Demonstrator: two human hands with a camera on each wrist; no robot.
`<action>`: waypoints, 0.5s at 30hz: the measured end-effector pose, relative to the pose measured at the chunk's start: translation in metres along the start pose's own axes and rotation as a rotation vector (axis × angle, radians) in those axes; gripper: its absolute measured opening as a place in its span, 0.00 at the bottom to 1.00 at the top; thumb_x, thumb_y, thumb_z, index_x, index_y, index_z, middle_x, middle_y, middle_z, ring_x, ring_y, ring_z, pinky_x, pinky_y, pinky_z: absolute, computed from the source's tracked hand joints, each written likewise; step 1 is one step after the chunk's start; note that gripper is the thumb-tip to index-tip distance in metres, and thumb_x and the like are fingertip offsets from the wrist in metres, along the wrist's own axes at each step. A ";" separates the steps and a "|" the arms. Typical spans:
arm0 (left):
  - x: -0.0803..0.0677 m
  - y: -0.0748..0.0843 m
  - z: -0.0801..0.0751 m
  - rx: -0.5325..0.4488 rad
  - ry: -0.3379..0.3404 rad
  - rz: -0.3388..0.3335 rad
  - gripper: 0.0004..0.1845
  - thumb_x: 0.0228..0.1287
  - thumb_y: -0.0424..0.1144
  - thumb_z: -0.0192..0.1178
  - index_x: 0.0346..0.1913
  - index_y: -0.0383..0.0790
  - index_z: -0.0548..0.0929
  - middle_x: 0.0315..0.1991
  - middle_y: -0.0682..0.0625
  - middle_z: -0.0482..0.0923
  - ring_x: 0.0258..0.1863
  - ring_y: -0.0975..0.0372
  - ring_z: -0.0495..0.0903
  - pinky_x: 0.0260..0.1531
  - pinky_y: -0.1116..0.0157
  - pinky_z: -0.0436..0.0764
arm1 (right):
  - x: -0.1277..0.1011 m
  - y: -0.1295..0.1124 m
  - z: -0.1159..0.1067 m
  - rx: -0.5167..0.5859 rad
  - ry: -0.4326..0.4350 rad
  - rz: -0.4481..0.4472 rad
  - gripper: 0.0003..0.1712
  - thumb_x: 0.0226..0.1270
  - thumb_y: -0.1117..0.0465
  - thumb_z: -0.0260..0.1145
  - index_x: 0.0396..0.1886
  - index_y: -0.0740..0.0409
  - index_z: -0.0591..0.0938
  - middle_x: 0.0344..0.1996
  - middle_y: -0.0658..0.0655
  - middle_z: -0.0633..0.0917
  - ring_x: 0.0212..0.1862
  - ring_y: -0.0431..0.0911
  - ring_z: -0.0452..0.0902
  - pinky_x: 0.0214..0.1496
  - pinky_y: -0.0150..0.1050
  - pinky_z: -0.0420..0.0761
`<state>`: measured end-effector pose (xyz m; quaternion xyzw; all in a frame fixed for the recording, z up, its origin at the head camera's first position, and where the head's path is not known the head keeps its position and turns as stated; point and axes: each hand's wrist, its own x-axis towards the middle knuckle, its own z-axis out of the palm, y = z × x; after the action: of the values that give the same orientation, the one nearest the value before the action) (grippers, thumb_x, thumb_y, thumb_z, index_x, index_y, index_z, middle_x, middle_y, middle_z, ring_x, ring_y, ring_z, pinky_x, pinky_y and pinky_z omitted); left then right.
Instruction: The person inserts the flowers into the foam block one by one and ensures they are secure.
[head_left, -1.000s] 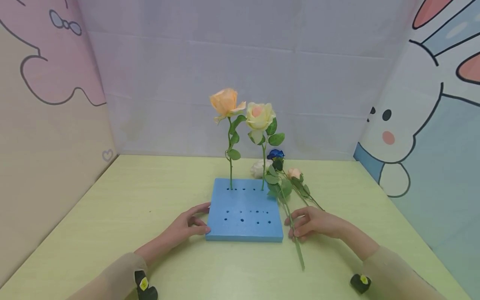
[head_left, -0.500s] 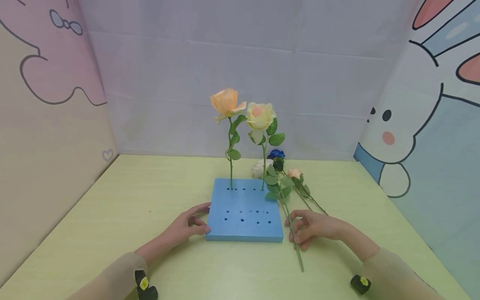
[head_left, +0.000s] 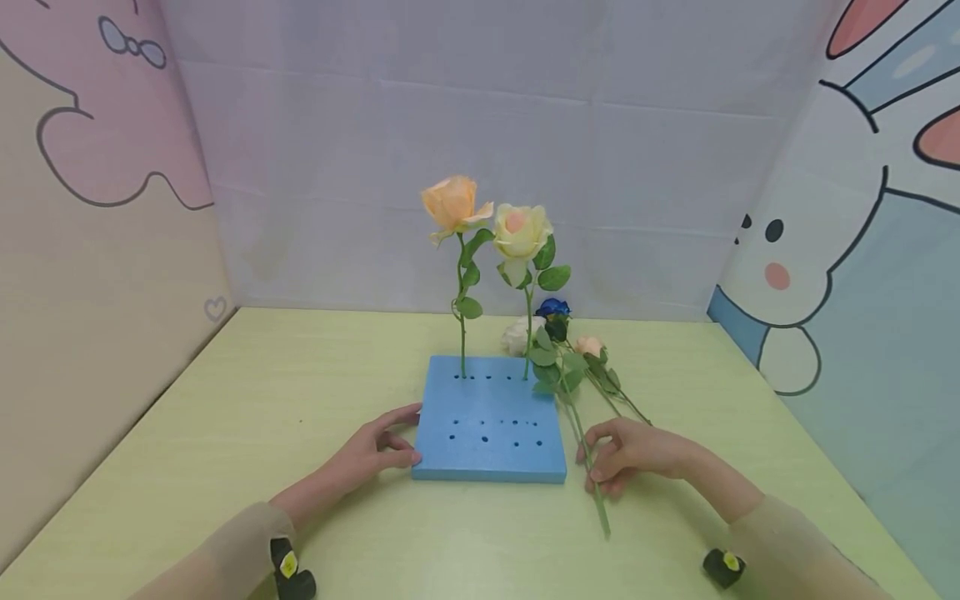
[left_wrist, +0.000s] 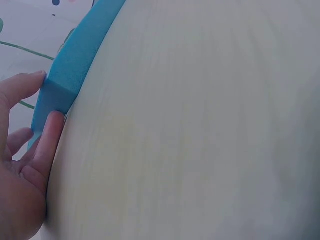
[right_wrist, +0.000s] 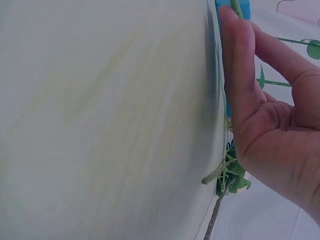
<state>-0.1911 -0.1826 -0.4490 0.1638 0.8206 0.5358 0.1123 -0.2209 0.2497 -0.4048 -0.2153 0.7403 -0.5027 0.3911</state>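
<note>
Two roses are standing upright in the back row of holes in the blue foam block point(head_left: 487, 421) in the head view, an orange rose point(head_left: 450, 204) and a cream rose point(head_left: 517, 232), while just right of the block the right hand point(head_left: 626, 454) is closing its fingers round the stem of the blue rose point(head_left: 552, 308); compared with a second ago that stem is sitting slightly nearer the block with its lower end a little raised, so a lift seems to be starting. The left hand point(head_left: 371, 450) is still resting relaxed against the block's left edge. In the left wrist view the fingers point(left_wrist: 47, 140) are lying along the block's corner. In the right wrist view the fingers point(right_wrist: 240, 65) are curling beside the block and the green stem point(right_wrist: 216, 172)
</note>
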 end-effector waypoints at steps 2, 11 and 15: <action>0.000 0.000 0.000 0.002 -0.001 0.002 0.40 0.63 0.45 0.67 0.75 0.46 0.62 0.71 0.39 0.67 0.45 0.60 0.81 0.48 0.66 0.75 | -0.001 0.000 0.000 -0.008 0.014 -0.001 0.20 0.65 0.66 0.66 0.52 0.75 0.73 0.37 0.66 0.90 0.32 0.42 0.87 0.35 0.37 0.85; -0.001 0.000 0.000 0.001 0.001 0.001 0.40 0.63 0.44 0.67 0.75 0.45 0.62 0.71 0.38 0.67 0.45 0.63 0.81 0.48 0.66 0.75 | -0.004 -0.006 -0.004 -0.036 0.081 -0.034 0.21 0.65 0.66 0.66 0.52 0.76 0.72 0.38 0.68 0.89 0.31 0.44 0.87 0.36 0.40 0.86; -0.002 0.002 -0.001 -0.005 0.002 0.000 0.40 0.63 0.43 0.67 0.75 0.44 0.62 0.71 0.38 0.67 0.44 0.64 0.81 0.47 0.67 0.75 | -0.008 -0.012 -0.007 -0.061 0.150 -0.046 0.22 0.65 0.66 0.66 0.52 0.77 0.70 0.38 0.68 0.89 0.31 0.43 0.86 0.37 0.41 0.86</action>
<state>-0.1894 -0.1834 -0.4473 0.1631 0.8194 0.5379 0.1121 -0.2228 0.2547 -0.3893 -0.2059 0.7773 -0.5034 0.3162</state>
